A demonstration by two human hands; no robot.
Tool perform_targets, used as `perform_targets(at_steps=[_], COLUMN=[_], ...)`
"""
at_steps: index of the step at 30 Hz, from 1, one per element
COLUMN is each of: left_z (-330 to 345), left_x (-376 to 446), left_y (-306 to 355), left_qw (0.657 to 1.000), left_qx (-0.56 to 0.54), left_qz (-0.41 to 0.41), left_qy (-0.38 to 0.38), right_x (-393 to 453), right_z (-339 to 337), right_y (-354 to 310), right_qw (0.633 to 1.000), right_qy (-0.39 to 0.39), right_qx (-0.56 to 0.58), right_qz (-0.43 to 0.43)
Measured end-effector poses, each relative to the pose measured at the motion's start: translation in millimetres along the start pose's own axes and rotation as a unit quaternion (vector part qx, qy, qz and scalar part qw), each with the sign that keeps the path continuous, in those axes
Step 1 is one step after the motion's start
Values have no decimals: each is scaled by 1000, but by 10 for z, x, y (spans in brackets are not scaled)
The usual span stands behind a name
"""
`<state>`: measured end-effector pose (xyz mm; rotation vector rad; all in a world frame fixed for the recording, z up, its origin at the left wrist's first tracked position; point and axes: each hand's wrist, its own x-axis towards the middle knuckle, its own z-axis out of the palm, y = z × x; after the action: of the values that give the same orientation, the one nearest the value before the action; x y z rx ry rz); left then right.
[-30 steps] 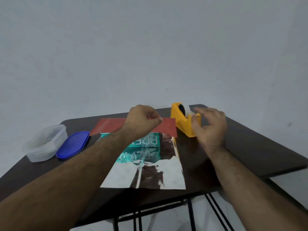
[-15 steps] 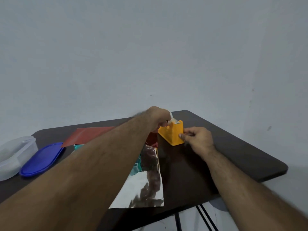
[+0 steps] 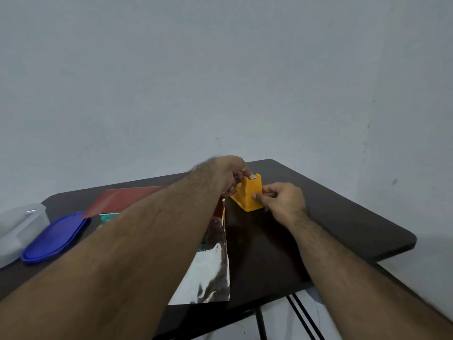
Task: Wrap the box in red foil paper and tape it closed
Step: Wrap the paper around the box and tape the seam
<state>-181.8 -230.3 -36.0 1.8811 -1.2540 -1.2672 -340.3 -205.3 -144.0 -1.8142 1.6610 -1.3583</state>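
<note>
A yellow tape dispenser (image 3: 252, 196) stands near the middle of the dark table (image 3: 343, 217). My right hand (image 3: 282, 201) grips its near right side, thumb on the front face. My left hand (image 3: 229, 176) reaches across from the left and pinches the tape end (image 3: 252, 176) at the dispenser's top. The foil paper (image 3: 210, 273) lies silver side up, its red face (image 3: 122, 198) showing on a flap at the back. The box (image 3: 109, 216), teal printed, is mostly hidden under my left forearm.
A blue lid (image 3: 54, 238) and a clear plastic container (image 3: 17, 228) sit at the table's left end. The table's right corner and front edge are near, with black legs (image 3: 301, 315) below. A pale wall stands behind.
My left hand crossed from above the foil to the dispenser's top and took the tape end. My right hand closed round the dispenser's side. The view swung right.
</note>
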Motion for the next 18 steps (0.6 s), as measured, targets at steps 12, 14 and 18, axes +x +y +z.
perform_targets(at_steps=[12, 14, 18], left_z=[24, 75, 159], left_x=[-246, -316, -366], left_y=[77, 78, -16], left_qw=[998, 997, 997], left_qx=[-61, -68, -79], left_qz=[18, 20, 17], left_qy=[-2, -8, -1], right_x=[18, 15, 9], right_z=[15, 14, 0], right_y=[-47, -53, -44], right_qw=[999, 998, 999], right_qy=[4, -1, -10], right_qx=[-47, -55, -39], right_qz=[17, 14, 24])
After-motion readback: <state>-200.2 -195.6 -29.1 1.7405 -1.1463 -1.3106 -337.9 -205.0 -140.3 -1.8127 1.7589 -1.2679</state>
